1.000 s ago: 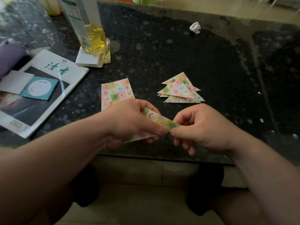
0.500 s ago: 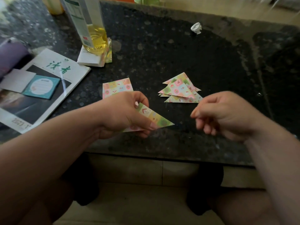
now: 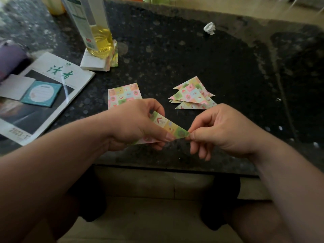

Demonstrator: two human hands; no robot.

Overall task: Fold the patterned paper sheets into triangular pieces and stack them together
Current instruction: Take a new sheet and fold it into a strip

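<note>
Right grip (image 3: 222,130) has returned, pinching the tip of the folded triangle (image 3: 169,126) held by the left grip (image 3: 136,125); seemingly a final crease before the stack (image 3: 192,95) beyond.

Dark speckled stone surface (image 3: 175,55), its far edge worn and pale. Beige tiled floor (image 3: 140,218) below. Dim light, with glare at the far left.

Left hand (image 3: 136,125) pinching, right hand (image 3: 222,130) pinching, forearms angled inward
</note>
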